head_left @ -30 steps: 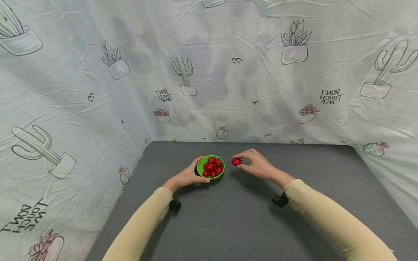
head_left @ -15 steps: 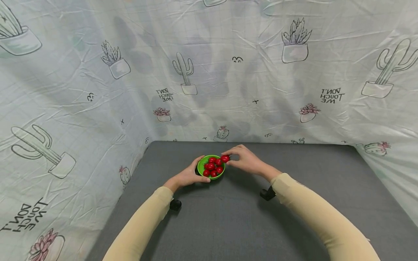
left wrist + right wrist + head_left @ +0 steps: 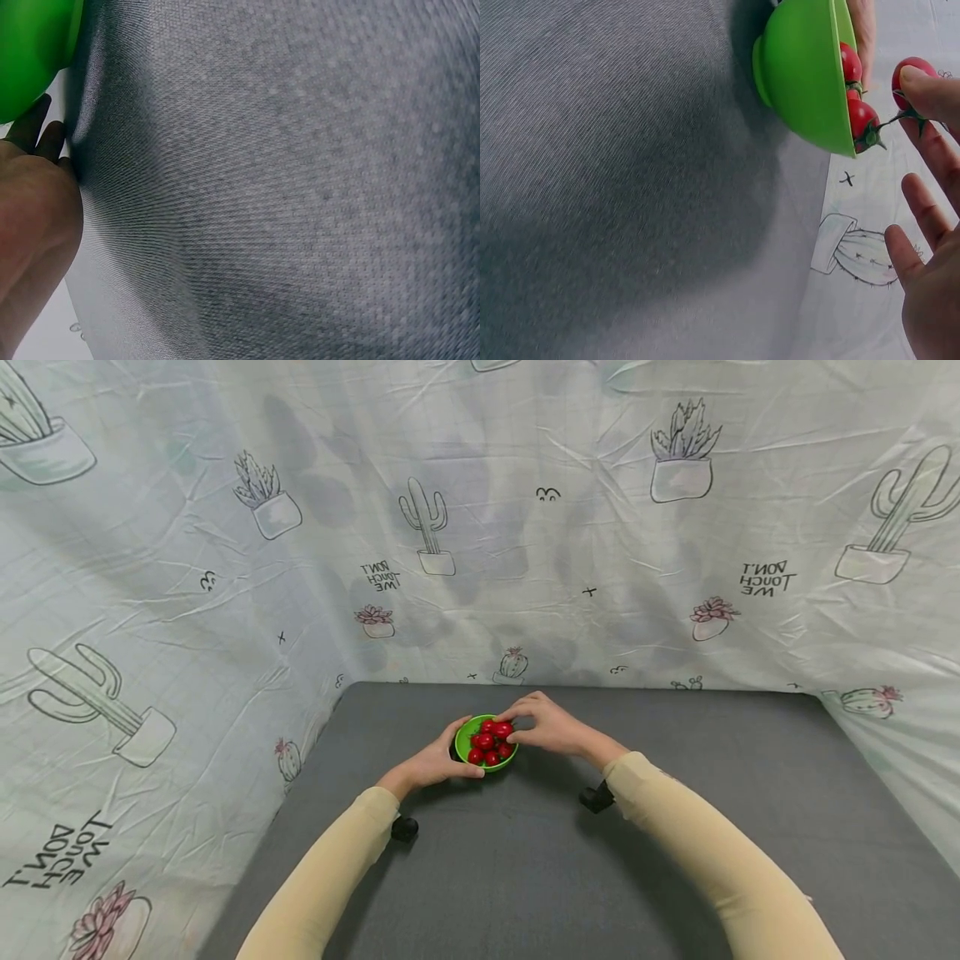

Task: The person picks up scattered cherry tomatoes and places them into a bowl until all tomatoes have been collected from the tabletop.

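Green plastic, the small bowl (image 3: pixel 486 745) sits toward the far middle of the grey worktop (image 3: pixel 525 860), heaped with red cherry tomatoes (image 3: pixel 486 748). The left hand (image 3: pixel 431 764) curls its fingers and thumb round the bowl's left wall. The right hand (image 3: pixel 546 727) pinches one tomato (image 3: pixel 913 79) by thumb and fingertip just over the bowl's right rim, other fingers spread loose. Cactus-print cloth (image 3: pixel 225 568) hangs behind.

Head view: high, looking forward and down. Wrist views: low, close to the table — both share the green bowl (image 3: pixel 802 75).
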`<state>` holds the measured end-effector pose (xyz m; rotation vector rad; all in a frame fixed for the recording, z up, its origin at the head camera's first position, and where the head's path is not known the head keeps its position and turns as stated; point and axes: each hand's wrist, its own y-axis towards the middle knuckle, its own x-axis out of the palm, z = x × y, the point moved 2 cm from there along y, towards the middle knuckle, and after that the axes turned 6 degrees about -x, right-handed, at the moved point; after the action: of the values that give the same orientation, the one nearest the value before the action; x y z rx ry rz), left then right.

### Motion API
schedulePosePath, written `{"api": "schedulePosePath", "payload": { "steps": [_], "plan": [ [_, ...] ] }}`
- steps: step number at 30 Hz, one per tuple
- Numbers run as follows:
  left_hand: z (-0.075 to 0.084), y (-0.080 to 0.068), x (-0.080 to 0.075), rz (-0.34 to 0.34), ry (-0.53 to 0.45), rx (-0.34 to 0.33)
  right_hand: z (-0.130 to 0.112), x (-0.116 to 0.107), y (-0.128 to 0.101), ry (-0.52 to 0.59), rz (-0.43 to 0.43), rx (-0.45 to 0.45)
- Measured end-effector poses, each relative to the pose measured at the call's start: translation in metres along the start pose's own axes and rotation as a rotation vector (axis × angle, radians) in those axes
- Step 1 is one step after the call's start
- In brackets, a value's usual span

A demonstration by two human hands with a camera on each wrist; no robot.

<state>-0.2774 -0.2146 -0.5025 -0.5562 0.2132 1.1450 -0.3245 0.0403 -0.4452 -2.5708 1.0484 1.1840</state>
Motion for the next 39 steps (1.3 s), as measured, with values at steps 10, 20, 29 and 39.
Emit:
{"api": "schedulePosePath", "payload": {
  "steps": [10,20,29,39],
  "plan": [
    [0.0,-0.002,-0.001,-0.023,-0.021,0.01,-0.003,0.013,0.011,0.029,-0.025,-0.023],
    [0.001,-0.001,-0.003,-0.041,-0.039,0.017,-0.004,0.022,0.014,-0.063,-0.072,-0.047],
    [0.001,-0.001,-0.003,-0.042,-0.028,0.016,-0.005,0.025,0.015,-0.1,-0.072,-0.052],
    [0.001,-0.001,-0.002,-0.035,-0.016,0.014,-0.01,0.024,0.012,-0.09,-0.066,-0.056]
  ]
}}
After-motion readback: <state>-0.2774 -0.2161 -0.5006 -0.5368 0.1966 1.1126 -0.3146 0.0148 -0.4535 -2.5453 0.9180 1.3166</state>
